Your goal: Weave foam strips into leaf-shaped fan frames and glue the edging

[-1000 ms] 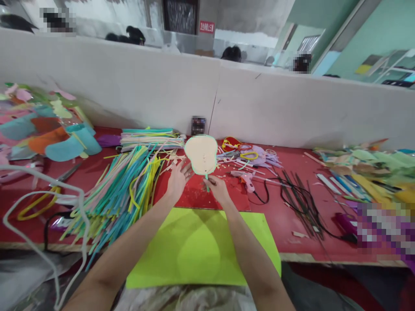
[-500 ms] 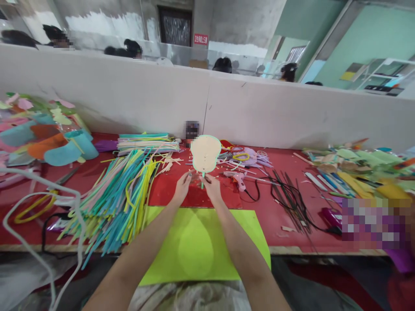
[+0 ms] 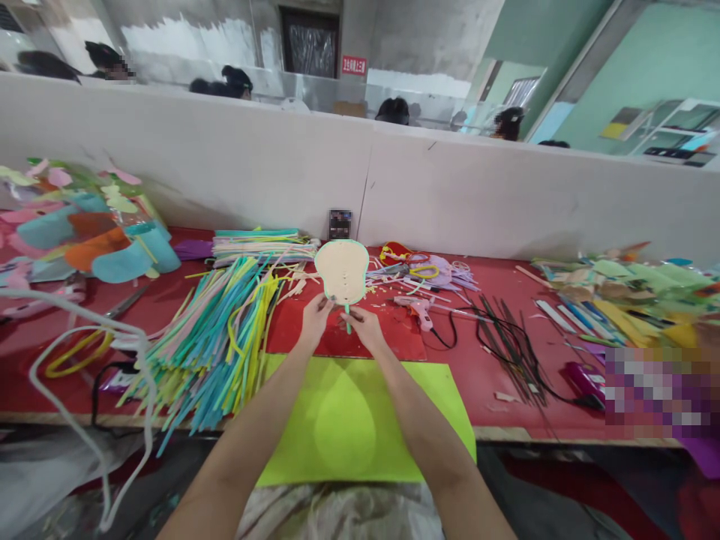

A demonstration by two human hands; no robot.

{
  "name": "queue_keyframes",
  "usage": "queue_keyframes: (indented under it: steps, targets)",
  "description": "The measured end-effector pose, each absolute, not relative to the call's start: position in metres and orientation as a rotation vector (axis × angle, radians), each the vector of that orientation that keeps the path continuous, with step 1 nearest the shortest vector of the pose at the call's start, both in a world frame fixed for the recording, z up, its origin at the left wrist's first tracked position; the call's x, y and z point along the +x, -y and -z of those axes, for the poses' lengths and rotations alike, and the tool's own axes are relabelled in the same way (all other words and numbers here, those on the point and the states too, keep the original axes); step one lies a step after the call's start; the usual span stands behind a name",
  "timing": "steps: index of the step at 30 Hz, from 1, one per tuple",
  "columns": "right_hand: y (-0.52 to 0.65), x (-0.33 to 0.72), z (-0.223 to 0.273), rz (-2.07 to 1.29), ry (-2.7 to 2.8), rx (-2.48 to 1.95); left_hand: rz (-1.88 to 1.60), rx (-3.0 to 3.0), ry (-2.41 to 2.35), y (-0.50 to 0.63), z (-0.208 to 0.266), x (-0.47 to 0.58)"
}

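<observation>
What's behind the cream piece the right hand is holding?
Just past the top edge of the cream piece, a dark, blurred-out object shows before the white partition. Past the right edge, pale scraps lie scattered. Whatever lies directly behind the piece is covered.

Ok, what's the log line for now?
right hand: on green stick; left hand: at lower edge of cream panel; glue gun: at right

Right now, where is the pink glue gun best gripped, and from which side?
I'd take the pink glue gun by its handle, coming from the near right with the right hand, once it releases the green stem. The gun appears to lie on its side, nozzle pointing left, handle slanting nearer and rightward, so that should avoid the nozzle. Mind the black cord at the handle's end.
</observation>
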State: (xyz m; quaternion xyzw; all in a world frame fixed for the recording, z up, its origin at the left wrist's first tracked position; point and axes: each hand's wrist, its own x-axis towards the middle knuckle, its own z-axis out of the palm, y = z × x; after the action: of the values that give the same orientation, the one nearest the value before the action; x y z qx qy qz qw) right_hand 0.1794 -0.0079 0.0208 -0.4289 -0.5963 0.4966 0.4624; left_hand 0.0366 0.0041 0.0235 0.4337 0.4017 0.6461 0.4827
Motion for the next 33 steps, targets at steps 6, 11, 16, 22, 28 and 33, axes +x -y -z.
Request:
queue_keyframes:
  steps: [6,11,16,22,28,33]
  targets:
    - [0.003,0.197,-0.031,-0.892,1.335,-1.194,-1.524,0.955,-0.900,-0.007,-0.020,0.036]
    - [0.006,0.205,-0.040,-0.708,1.257,-1.186,-1.483,0.985,-0.898,-0.005,-0.020,0.040]
    - [0.008,0.204,-0.035,-0.554,1.317,-1.229,-1.425,1.012,-0.910,-0.001,-0.022,0.044]
    - [0.010,0.196,-0.030,-0.627,1.385,-1.220,-1.479,0.898,-0.927,-0.003,-0.016,0.046]
    - [0.019,0.183,-0.031,-0.634,1.476,-1.225,-1.571,0.768,-1.068,-0.005,-0.012,0.045]
    - [0.018,0.183,-0.026,-0.462,1.559,-1.209,-1.562,0.854,-1.114,-0.002,-0.016,0.044]
